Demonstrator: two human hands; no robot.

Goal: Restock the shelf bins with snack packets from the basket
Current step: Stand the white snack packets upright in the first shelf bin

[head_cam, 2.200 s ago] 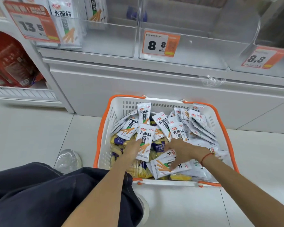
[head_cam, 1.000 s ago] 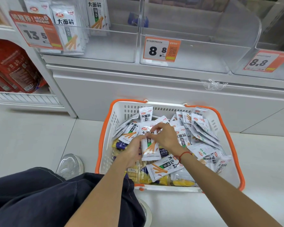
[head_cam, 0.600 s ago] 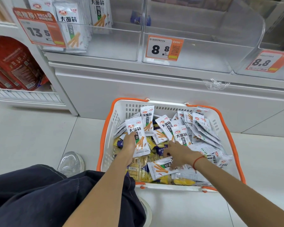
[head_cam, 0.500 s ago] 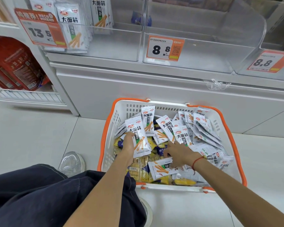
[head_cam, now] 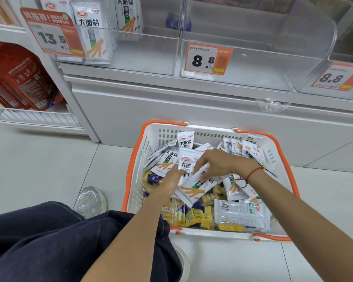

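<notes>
Pale floor tiles (head_cam: 39, 159) lay before a white shelf unit carrying clear shelf bins (head_cam: 232, 64); the leftmost bin (head_cam: 130, 55) held upright white snack packets (head_cam: 92, 31), and orange price tags (head_cam: 208, 59) hung on the bin fronts. On the floor stood a white basket (head_cam: 137, 192) with orange rims, piled with white packets over yellow ones (head_cam: 194, 217). Both hands worked above the pile: the left hand (head_cam: 170, 179) held a white packet (head_cam: 186, 164) in a clenched grip, while the right hand (head_cam: 218, 164) pinched a second, tilted packet (head_cam: 196, 188) against it. A red cord (head_cam: 253, 173) circled the right wrist.
</notes>
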